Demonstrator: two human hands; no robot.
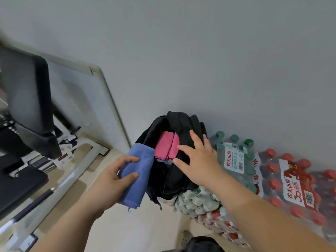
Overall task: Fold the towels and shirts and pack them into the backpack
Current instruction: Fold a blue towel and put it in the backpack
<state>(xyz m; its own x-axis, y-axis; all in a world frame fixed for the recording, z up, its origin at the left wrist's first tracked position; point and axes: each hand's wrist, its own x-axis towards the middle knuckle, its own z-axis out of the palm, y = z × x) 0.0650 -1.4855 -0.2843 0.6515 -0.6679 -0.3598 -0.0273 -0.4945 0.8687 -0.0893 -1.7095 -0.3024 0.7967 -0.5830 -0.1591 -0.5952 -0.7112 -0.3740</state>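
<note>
A black backpack [174,177] stands open on the floor against the grey wall. A folded pink towel [166,148] sits upright inside it. My left hand [116,175] grips a folded blue towel [137,173] just left of the backpack's opening, thumb on top and fingers wrapped around it. My right hand [198,160] is spread with straight fingers over the right side of the opening, touching the black fabric near the pink towel. The bottom of the backpack's inside is dark and hidden.
Shrink-wrapped packs of water bottles, green-capped [234,157] and red-capped [294,186], lie right of the backpack along the wall. More bottle packs [200,200] sit in front. A black padded bench with a metal frame [27,110] stands at the left. A white board [87,99] leans on the wall.
</note>
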